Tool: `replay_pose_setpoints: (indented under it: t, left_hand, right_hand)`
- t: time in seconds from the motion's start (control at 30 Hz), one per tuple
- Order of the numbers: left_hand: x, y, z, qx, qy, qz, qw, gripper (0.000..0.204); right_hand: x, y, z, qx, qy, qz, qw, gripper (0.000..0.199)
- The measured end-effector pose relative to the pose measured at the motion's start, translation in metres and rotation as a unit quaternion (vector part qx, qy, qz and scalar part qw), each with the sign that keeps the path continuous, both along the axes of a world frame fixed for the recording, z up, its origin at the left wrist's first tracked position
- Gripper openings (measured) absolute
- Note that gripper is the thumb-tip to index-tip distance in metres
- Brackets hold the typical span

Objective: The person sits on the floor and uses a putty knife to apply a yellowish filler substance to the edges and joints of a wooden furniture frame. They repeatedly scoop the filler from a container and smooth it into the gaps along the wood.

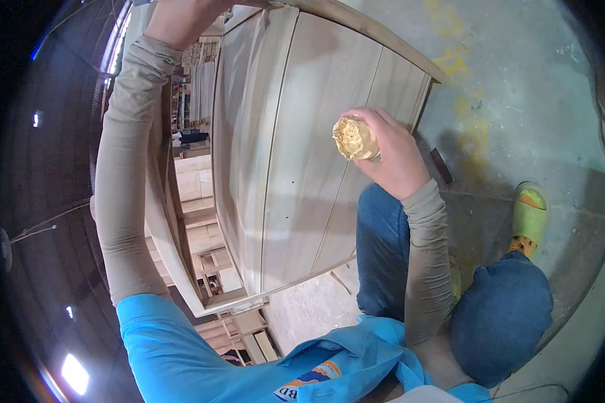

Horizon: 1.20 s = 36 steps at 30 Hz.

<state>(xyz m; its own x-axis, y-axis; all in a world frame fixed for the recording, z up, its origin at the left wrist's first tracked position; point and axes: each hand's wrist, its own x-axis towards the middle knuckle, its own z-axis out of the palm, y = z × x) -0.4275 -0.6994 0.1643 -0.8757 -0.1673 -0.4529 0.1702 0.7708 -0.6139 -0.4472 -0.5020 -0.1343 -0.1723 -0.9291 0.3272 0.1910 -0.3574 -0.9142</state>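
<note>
My right hand (393,151) is closed around a small round tub (356,139), whose top is crusted with pale yellow paste that looks like wood filler. It holds the tub in front of a pale wooden furniture panel (309,134) made of several boards with thin seams. Two small dark spots mark the panel's middle board. My left arm stretches up to the top edge of the view, where my left hand (185,20) is partly cut off beside the furniture's frame. Its fingers are out of sight, so whether it grips anything does not show.
The furniture's long wooden rail (376,30) borders the panel. A small dark strip (441,166) lies on the grey floor (517,107), near yellow paint marks. My bent knees and a green clog (531,218) are close by. More wooden furniture (249,322) stands beyond.
</note>
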Motion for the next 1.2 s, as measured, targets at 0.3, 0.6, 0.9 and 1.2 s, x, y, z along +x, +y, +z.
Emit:
replay_pose_setpoints:
  t: [0.3,0.6,0.9,1.2]
  left_hand:
    - [0.012,-0.015,-0.019,-0.032,-0.037,0.049,0.998,0.020]
    - [-0.004,-0.010,-0.023,-0.003,-0.027,0.101,0.995,0.015]
    - [-0.002,-0.004,-0.011,0.005,-0.042,0.147,0.988,0.010]
    - [-0.007,-0.010,-0.015,0.002,-0.025,0.122,0.992,0.012]
  right_hand:
    - [0.000,0.001,-0.003,0.017,0.005,0.003,1.000,0.056]
    - [-0.001,-0.001,-0.005,0.013,0.005,-0.002,1.000,0.056]
    - [0.004,0.004,-0.001,0.013,0.003,0.022,1.000,0.057]
    - [0.001,-0.001,-0.003,-0.002,-0.001,0.003,1.000,0.057]
